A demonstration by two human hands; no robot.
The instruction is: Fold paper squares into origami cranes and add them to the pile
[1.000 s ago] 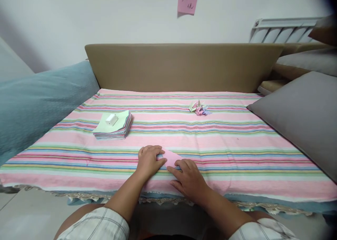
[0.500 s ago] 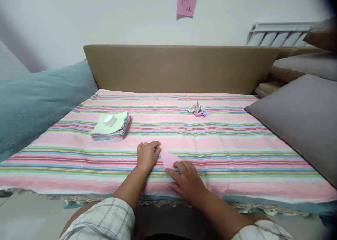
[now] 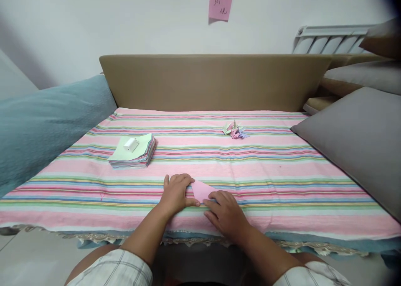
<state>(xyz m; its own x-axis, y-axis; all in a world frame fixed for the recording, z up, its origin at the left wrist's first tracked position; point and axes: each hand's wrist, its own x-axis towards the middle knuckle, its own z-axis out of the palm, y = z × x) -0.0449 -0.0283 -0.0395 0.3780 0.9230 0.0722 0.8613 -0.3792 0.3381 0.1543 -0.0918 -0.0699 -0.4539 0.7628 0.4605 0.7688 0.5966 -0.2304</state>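
A folded piece of pink paper (image 3: 201,191), pointed at its lower end, lies on the striped cloth (image 3: 244,167). My left hand (image 3: 177,192) spans its left side, fingertips at the upper left corner and thumb stretched to the lower corner. From the right, my right hand (image 3: 226,213) holds the paper's right part, its index finger and thumb near the lower edge. Those fingers cover the right end of the paper.
At the left is a stack of coloured paper (image 3: 133,156) with a white charger-like block (image 3: 130,144) on top. Several small folded paper figures (image 3: 234,130) lie farther back. Grey cushions (image 3: 354,139) border the right, a brown backrest (image 3: 216,83) the rear.
My left thumb has swung out from beside the fingers down to the paper's lower corner. The right hand has shifted slightly right, off that corner.
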